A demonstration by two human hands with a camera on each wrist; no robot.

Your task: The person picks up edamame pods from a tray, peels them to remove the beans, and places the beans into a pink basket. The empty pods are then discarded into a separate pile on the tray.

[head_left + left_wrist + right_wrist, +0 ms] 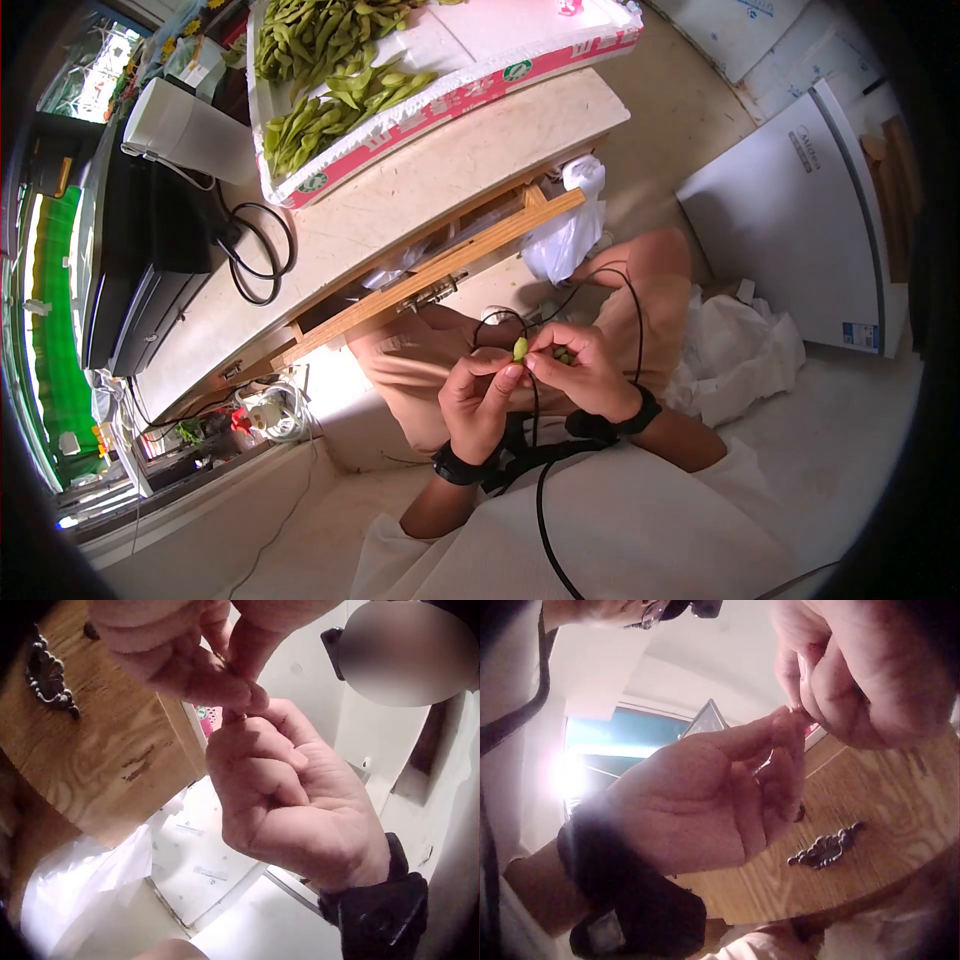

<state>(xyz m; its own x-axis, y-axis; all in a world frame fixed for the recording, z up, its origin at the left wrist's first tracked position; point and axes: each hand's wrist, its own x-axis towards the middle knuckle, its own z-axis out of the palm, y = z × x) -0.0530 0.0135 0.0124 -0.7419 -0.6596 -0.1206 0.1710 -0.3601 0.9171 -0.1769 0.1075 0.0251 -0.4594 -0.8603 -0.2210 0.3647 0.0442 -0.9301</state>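
Note:
A small green soybean pod (520,349) is held up between both hands over the lap in the head view. My left hand (477,402) pinches it between thumb and fingertips. The right hand (583,372) meets it from the other side, thumb and finger at the pod. Several green beans (563,355) show inside the right hand's curled fingers. In the left wrist view, the right hand (292,787) has its fingers folded inward, and its tips touch those of the left. From the right wrist, the left hand (705,787) is seen with its fingertips together; fingers mostly hide the pod there.
A foam box (440,112) with heaped green pods (345,105) stands on the desk (450,170). Below it, a wooden drawer (430,280) is pulled out ahead of the lap. A black cable (540,490) runs past the hands. A small fridge (800,220) stands at right.

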